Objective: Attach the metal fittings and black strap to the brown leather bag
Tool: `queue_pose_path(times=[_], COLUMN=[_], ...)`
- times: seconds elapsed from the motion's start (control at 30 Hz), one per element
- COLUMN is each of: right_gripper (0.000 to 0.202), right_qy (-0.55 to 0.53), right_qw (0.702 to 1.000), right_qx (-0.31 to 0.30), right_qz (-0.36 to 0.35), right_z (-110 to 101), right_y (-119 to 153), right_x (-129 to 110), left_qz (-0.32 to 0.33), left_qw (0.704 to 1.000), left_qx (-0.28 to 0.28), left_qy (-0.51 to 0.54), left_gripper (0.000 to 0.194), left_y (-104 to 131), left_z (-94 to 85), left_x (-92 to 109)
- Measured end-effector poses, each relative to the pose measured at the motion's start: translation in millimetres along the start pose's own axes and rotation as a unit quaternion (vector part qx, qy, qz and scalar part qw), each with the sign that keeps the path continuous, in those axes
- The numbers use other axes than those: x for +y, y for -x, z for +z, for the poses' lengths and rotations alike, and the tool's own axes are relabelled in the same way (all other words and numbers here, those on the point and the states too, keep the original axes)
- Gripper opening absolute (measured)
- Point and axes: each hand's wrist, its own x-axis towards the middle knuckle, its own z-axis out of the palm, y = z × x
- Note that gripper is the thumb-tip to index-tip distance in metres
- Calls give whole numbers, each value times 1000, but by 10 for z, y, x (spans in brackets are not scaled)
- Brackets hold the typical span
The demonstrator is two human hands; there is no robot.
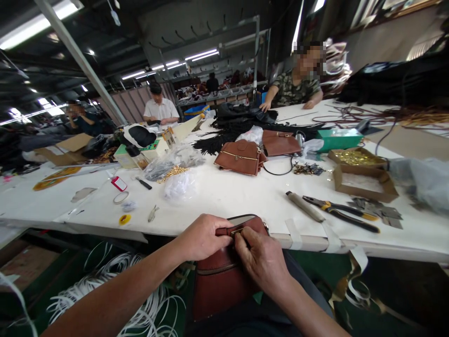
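Note:
A reddish-brown leather bag (220,292) with a zipper across its front rests on my lap against the table's edge. My left hand (205,237) pinches the bag's upper edge between thumb and fingers, near a small metal fitting. Close beside it, on the right, my right hand (259,255) has its fingers curled on that same fitting. The fingertips hide part of the fitting.
On the white table (224,196) lie pliers (342,213), a wrapped tool (305,206), brown bags (240,158), an open box (365,181), a red bottle (118,183) and a yellow tape roll (125,219). White strips coil on the floor. Other people sit beyond.

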Motion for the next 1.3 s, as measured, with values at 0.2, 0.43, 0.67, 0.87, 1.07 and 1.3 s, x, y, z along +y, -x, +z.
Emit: queue_pose_path(times=[0.2,0.43,0.67,0.87,1.07,1.3], right_gripper=[33,22,51,43,42,60], right_qy=[-38,-291,-617,-689,-733,-674], right_qw=[995,949,776,709,626,617], right_qx=[81,125,-10,2,73,162], right_qz=[-33,-1,126,151,256,372], right_z=[25,63,237,353,364,582], right_y=[27,-26,58,141,336,451], right_x=[44,-116,-341,-247,145,750], left_qz=[12,-12,-58,-7,176,306], left_qw=[999,976,927,905,841,787], left_qx=[45,153,183,86,9,-22], left_qy=[-1,-151,-321,-418,-511,-535], left_gripper=[44,39,46,64,87,59], left_y=[60,167,451,541,180,-376], left_z=[61,95,183,343,520,631], left_x=[23,68,226,412,308,-173])
